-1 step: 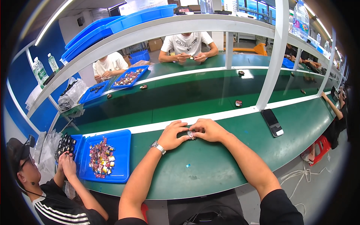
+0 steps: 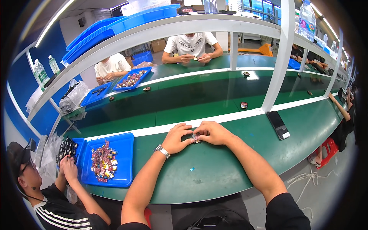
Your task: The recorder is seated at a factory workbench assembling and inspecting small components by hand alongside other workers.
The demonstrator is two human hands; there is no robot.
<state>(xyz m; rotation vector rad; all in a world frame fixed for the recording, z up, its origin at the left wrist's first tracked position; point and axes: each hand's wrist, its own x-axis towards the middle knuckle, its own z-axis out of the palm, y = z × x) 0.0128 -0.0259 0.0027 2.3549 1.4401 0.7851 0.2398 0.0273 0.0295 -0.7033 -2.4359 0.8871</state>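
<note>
On the green worktop, both of my hands meet at a small dark piece with a reddish, shiny face. My left hand, with a metal watch at the wrist, has its thumb and fingers closed on the piece's left side. From the right, my right hand pinches it with thumb and forefinger. The fingers cover much of the piece, so its exact kind does not show. Left of my left arm is a blue tray with a heap of small red, white and yellow pieces.
A smartphone lies to the right by a white post. Beyond the white rail runs a green conveyor belt carrying a few small dark pieces. A co-worker sits close at left; others sit across. A blue scrap lies nearby.
</note>
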